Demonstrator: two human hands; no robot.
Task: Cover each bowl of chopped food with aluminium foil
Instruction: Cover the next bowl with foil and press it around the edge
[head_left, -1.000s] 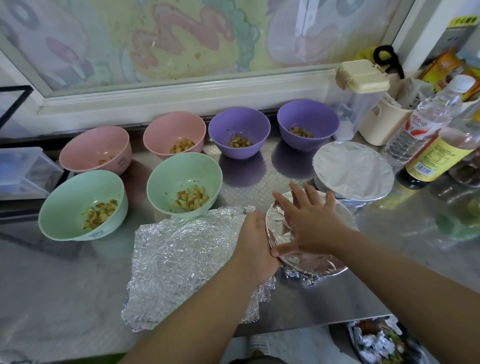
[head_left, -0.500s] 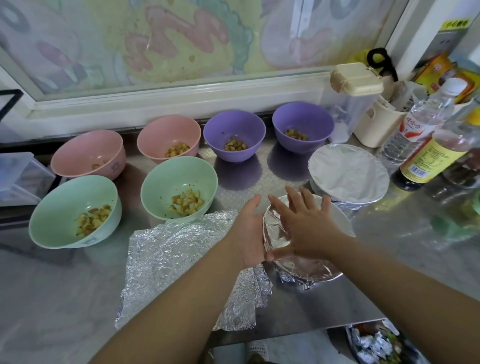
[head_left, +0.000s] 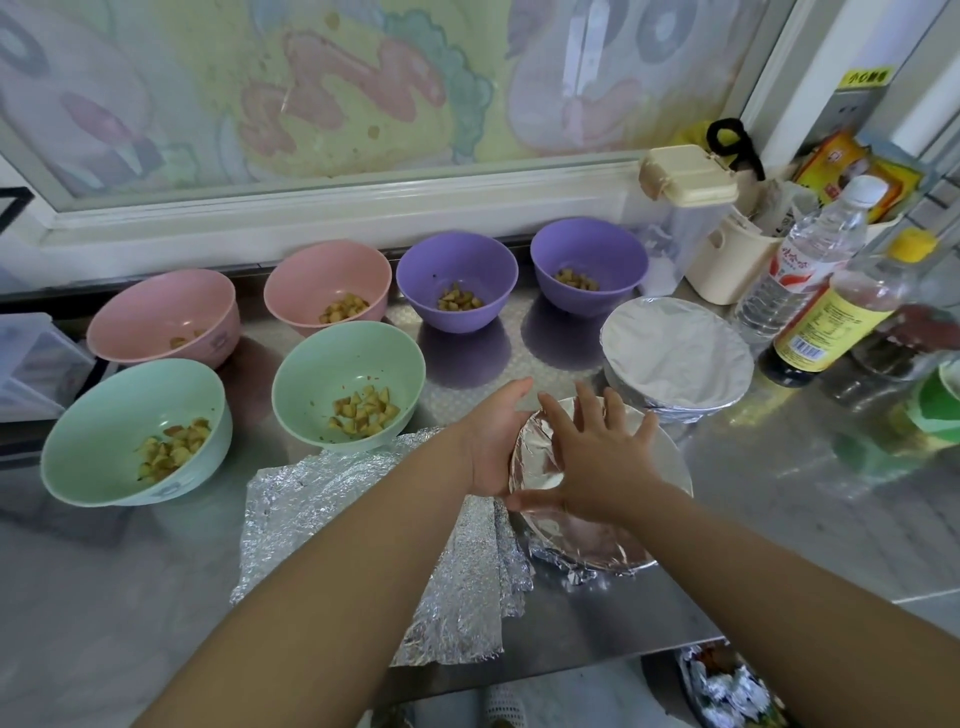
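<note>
Head view, bowl being covered (head_left: 675, 462): just in front of finished foiled bowl (head_left: 675, 358).
Right hand (head_left: 597, 457): spread flat, pressing the foil top (head_left: 582, 540).
Left hand (head_left: 493, 441): against its side; grasp unclear.

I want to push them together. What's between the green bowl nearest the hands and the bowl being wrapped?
The left hand, resting against the foil of the half-wrapped bowl, plus a corner of the crinkled foil sheet. The head view shows it.
</note>
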